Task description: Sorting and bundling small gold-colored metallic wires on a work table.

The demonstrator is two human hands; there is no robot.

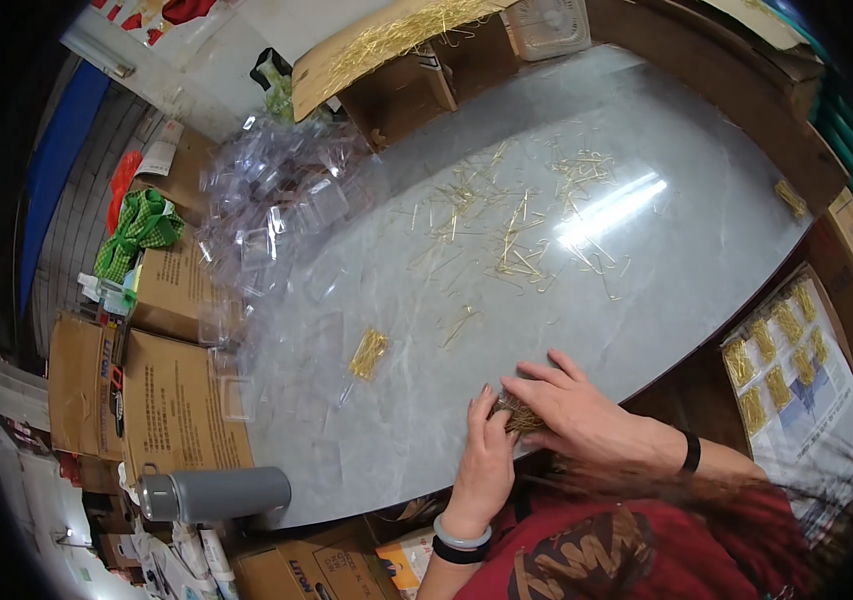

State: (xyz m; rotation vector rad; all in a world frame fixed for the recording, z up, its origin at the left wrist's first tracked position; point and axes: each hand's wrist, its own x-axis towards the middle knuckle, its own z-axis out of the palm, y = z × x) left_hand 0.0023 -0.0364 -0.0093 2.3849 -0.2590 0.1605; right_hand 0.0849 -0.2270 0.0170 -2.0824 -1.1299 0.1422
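At the table's near edge, my two hands meet around a small bundle of gold wire hooks (518, 412). My left hand (486, 462) grips its left side, with the fingers closed against it. From the right my right hand (581, 415) presses on the bundle, its thumb side against the wires and some fingers reaching past. The hands partly hide the bundle, so I cannot tell whether a clear box is around it. Farther left lies a compact pack of gold hooks (368, 354). Loose gold hooks (516, 235) are scattered across the middle and far part of the grey table (396, 430).
Clear plastic boxes (321, 205) are heaped at the left. A grey bottle (231, 493) stands at the near left edge. A cardboard box (406, 95) topped with hooks stands at the back. Several hook packs (776, 385) lie on a panel at the right.
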